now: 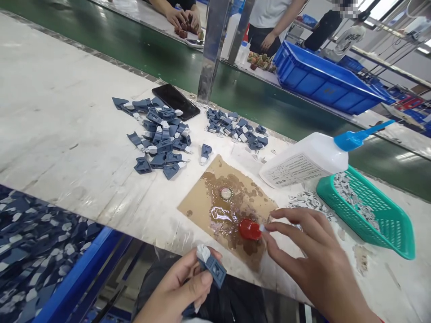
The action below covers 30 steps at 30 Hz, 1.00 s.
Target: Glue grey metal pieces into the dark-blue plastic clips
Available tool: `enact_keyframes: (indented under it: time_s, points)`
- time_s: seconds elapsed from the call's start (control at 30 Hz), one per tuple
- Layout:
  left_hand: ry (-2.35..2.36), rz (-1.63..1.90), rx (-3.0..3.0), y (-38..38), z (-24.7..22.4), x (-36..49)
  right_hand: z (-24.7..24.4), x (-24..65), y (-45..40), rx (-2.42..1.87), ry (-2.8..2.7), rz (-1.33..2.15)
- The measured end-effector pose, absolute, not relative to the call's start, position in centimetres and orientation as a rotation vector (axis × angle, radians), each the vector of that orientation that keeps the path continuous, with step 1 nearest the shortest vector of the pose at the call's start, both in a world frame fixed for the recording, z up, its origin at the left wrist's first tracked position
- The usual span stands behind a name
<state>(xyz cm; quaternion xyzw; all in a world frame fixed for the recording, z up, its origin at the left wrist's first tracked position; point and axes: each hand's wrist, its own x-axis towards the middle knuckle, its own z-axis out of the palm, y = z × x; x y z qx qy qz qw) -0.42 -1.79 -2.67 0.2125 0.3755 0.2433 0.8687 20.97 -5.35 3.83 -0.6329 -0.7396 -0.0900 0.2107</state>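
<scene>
Gripping blue plastic part (213, 265) with white insert in left hand (178, 291), fingers closed round it, just below cardboard sheet (195, 199). Right hand (313, 260) pinching small white piece at red cap (249, 229) on sheet's wet lower corner. Loose blue parts (161, 139) piled above sheet; white bottle (310, 159) and green basket (393, 229) to its right.

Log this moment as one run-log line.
left hand: holds blue-grey plastic part | right hand: fingertips at red cap on stained cardboard sheet | nearby: glue bottle, green basket
</scene>
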Motion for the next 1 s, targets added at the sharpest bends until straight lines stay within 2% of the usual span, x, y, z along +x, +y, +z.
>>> enact_keyframes:
  time_s: [0.13,0.33,0.5,0.67,0.83,1.0]
  points:
    - [0.853,0.458,0.549,-1.9,-2.5,-0.9,5.0,20.7,-5.9,-1.839,-1.888,-0.387]
    - [0.836,0.455,0.6,-1.9,-1.4,-0.5,3.5,20.4,-5.8,-1.773,-1.973,-0.288]
    - [0.857,0.431,0.691,-2.0,-1.2,-0.1,3.2,20.3,-6.0,-1.795,-1.83,-0.386]
    - [0.926,0.463,0.906,-2.0,-1.3,0.2,2.9,19.3,-6.5,-1.712,-1.871,-0.26]
    - [0.944,0.432,1.09,-1.9,-0.8,0.2,2.8,17.5,-7.2,-1.562,-1.945,0.032]
    - [0.985,0.475,1.154,-2.1,-0.5,0.4,2.0,16.7,-7.2,-1.56,-1.913,0.083]
